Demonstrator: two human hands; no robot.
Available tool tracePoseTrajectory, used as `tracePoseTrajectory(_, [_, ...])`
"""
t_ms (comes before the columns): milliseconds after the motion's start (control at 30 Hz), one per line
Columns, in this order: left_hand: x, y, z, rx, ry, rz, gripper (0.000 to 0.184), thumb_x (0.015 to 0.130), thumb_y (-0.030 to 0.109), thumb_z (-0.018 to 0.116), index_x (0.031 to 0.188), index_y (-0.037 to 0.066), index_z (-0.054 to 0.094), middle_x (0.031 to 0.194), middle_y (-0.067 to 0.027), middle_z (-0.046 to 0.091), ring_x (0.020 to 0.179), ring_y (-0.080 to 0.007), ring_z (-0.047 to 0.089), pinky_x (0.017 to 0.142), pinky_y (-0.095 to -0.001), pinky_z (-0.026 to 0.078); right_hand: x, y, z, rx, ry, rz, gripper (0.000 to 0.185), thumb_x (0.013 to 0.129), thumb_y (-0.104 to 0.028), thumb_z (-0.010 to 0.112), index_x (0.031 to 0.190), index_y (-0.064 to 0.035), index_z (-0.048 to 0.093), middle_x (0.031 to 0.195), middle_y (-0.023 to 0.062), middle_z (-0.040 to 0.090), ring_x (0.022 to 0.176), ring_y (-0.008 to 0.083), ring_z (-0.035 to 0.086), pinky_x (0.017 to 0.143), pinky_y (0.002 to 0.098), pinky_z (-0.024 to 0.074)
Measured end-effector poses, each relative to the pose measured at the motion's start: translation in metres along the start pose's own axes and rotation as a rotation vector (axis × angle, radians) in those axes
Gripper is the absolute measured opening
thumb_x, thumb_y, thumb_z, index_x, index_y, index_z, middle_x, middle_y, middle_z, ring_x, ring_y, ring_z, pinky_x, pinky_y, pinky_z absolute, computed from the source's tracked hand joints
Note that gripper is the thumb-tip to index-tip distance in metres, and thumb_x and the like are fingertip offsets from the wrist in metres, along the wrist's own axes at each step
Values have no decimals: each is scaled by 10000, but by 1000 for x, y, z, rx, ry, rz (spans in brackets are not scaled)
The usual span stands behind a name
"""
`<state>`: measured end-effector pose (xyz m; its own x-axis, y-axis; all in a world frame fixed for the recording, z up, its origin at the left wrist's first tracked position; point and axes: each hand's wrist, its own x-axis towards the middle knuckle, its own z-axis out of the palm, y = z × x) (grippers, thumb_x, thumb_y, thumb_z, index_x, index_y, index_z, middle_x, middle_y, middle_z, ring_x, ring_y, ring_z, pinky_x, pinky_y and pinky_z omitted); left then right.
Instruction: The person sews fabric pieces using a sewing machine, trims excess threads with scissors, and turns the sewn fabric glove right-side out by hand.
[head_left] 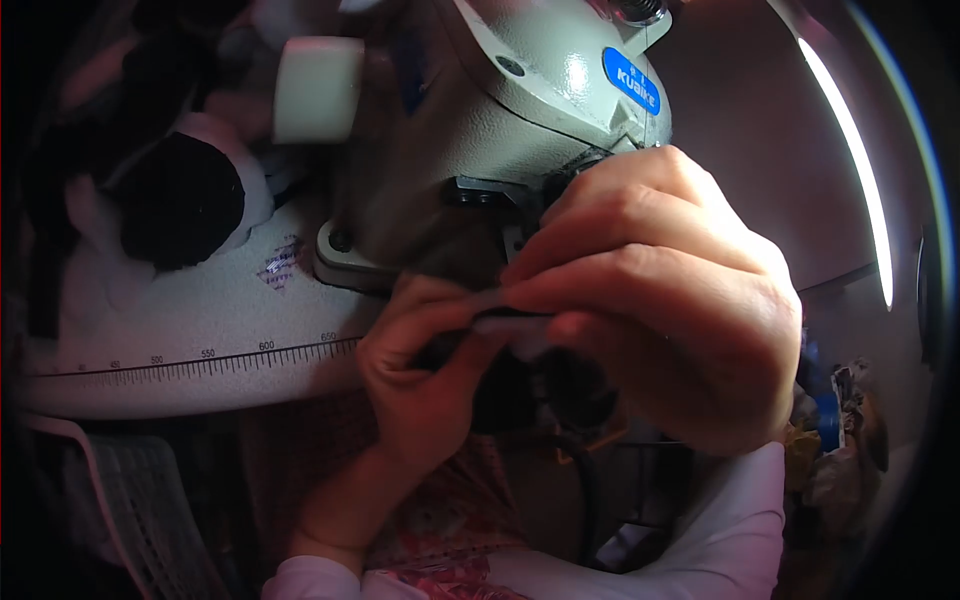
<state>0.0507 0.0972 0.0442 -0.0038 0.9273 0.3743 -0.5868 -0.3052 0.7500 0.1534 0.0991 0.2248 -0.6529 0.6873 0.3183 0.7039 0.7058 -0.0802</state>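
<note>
An industrial sewing machine [480, 110] with a blue brand label fills the upper middle of the view. Below its head and in front of its needle area, my two hands meet at the fingertips. My left hand [420, 370] is closed in a pinch, with something dark showing between its fingers. Larger and nearer the camera, my right hand [670, 290] is also closed, thumb and fingers pressed together just right of the left fingertips. What the fingers pinch is small and mostly covered, so its kind is not clear. A thread [647, 90] runs down by the machine's head.
A printed ruler scale [265, 358] runs along the front of the white table [190, 315]. Black and white cloth pieces [185, 200] lie at the left. A plastic basket [140, 490] stands below the table edge. A lit tube lamp [850, 150] is at the right.
</note>
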Motion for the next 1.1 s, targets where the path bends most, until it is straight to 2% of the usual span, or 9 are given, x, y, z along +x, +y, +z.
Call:
tracePoseTrajectory(133, [-10,-7,4,-68,95,-110,154,752,-43,746,876,-3,665,872,-55,621,845,-179,543,817,-300,433,-13,-9,-10,63,81,-11,323,931,-291,617,860,10,708,864,110,709,785,215,613,767,347,489])
tracePoseTrajectory(267, [-13,-5,10,-19,95,-60,87,823,43,719,858,-1,653,904,-41,611,948,-181,500,875,-307,402,-32,-16,-21,116,125,4,371,979,-342,545,821,-38,688,861,88,714,776,197,594,757,320,472])
tracePoseTrajectory(400, [-14,-6,11,176,54,80,112,809,25,731,885,1,653,921,-50,613,951,-193,484,882,-318,399,-50,-26,-45,99,-36,103,353,1011,-354,491,859,-79,652,831,56,679,885,184,548,838,306,424])
tracePoseTrajectory(533, [-8,-1,21,358,39,238,166,753,-18,736,888,27,652,834,-49,628,879,-228,494,865,-343,385,-71,-32,-41,185,110,227,342,1009,-356,490,819,-100,616,832,45,655,890,188,508,827,306,391])
tracePoseTrajectory(767, [-1,9,26,511,40,282,197,656,-55,734,817,38,670,751,-49,610,826,-246,486,810,-341,369,-107,-21,-37,237,251,256,338,998,-376,500,818,-107,594,825,31,644,883,188,478,816,330,359])
tracePoseTrajectory(833, [1,13,26,528,28,291,195,647,-54,739,805,38,672,741,-47,605,820,-247,481,800,-339,368,-120,-17,-21,282,562,268,369,1000,-329,498,813,-53,656,816,96,690,801,208,553,815,352,436])
tracePoseTrajectory(1000, [3,18,26,618,-5,306,179,637,-49,747,772,45,675,730,-40,601,817,-246,474,783,-330,365,-125,-6,20,481,873,472,238,915,-127,520,814,54,635,813,166,644,828,259,590,840,394,467])
tracePoseTrajectory(1067, [4,21,26,641,-22,309,180,633,-46,748,770,47,678,729,-38,605,823,-246,475,781,-331,366,-124,-4,38,460,750,790,175,912,-87,577,909,57,676,866,157,663,916,264,617,872,386,480])
tracePoseTrajectory(1100, [4,23,26,662,-34,304,181,630,-44,750,769,49,681,729,-35,609,829,-247,476,779,-333,367,-119,-1,46,499,659,709,152,896,-78,611,950,39,690,915,147,671,950,257,623,879,379,482])
